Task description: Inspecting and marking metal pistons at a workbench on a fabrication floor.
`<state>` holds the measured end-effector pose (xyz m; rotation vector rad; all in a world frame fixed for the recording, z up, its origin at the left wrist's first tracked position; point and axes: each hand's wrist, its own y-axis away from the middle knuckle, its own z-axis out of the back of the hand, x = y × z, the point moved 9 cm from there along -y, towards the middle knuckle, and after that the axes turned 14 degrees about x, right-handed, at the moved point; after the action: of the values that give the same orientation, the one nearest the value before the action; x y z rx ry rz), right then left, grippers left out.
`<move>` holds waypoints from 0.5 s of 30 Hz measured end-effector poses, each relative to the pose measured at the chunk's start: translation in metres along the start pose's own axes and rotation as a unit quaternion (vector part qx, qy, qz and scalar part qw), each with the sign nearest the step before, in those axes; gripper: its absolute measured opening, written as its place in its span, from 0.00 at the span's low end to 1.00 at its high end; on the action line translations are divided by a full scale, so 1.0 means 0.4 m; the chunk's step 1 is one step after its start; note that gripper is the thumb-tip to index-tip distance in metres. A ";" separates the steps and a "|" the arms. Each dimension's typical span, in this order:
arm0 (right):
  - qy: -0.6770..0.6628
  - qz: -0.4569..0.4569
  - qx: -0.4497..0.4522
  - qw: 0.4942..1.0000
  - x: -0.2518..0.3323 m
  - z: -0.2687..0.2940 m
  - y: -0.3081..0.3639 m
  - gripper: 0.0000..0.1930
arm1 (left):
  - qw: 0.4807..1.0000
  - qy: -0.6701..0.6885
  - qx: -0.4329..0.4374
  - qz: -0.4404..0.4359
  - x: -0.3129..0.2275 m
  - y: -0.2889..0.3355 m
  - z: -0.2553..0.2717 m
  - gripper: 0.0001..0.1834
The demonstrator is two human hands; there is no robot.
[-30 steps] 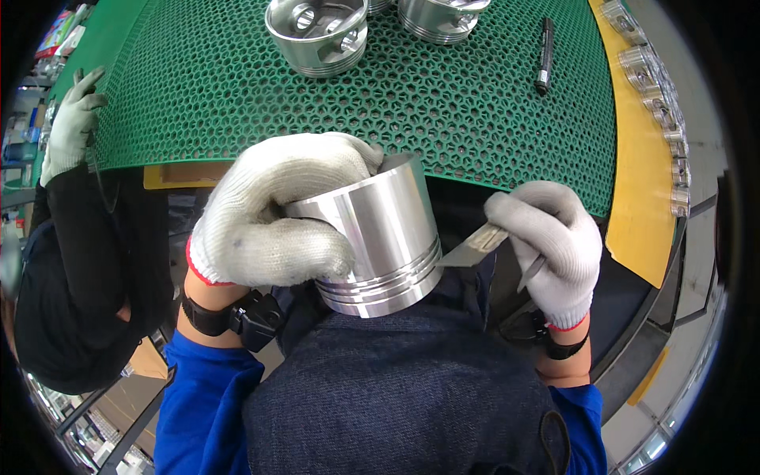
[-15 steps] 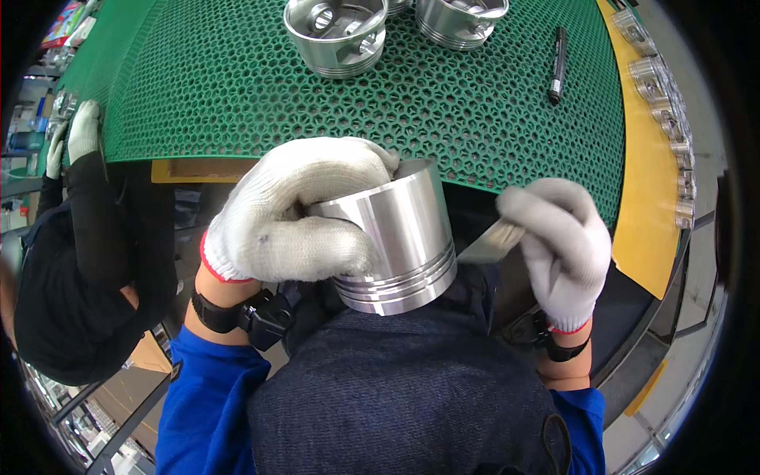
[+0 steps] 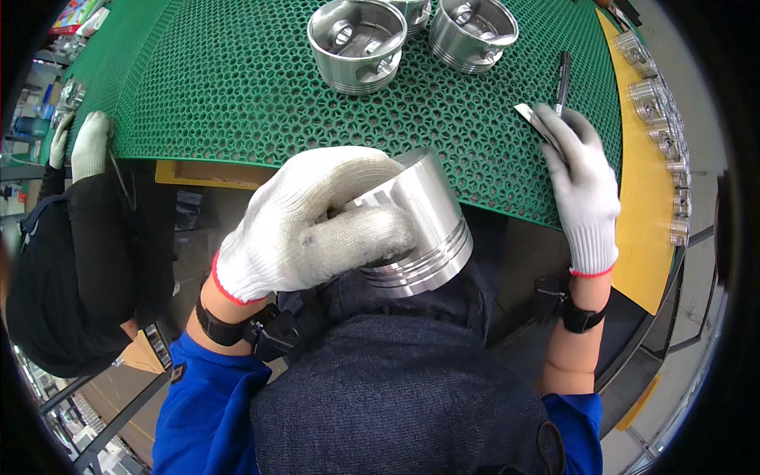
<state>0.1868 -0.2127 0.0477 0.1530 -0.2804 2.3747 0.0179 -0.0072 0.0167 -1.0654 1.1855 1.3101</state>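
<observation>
Curled left fingers grip a piston, presumably steadying it; nearly closed right fingers pinch a blade jutting leftward.

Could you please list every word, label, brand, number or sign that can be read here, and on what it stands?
None can be read.
Piston in the left hand: no readable lettering.
Black pen by the right hand: any print too small to read.
Colourful package, upper left: too blurred to read.
Dark patch on the left blue sleeve: too small to read.
</observation>
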 end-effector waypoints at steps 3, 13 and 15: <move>0.039 -0.010 0.039 0.998 -0.021 -0.040 -0.051 0.14 | 0.998 -0.042 0.034 -0.037 -0.059 -0.033 -0.008 0.21; 0.026 -0.154 0.095 0.983 -0.211 -0.028 -0.039 0.16 | 0.995 0.096 0.001 -0.034 -0.010 0.013 0.018 0.18; 0.028 -0.167 0.081 0.982 -0.244 -0.026 -0.030 0.16 | 0.990 0.083 -0.116 -0.011 -0.004 0.029 0.039 0.33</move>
<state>0.2656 -0.2660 0.0210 0.1930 -0.0299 2.0627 0.0070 0.0084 0.0212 -1.3746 1.1583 1.3868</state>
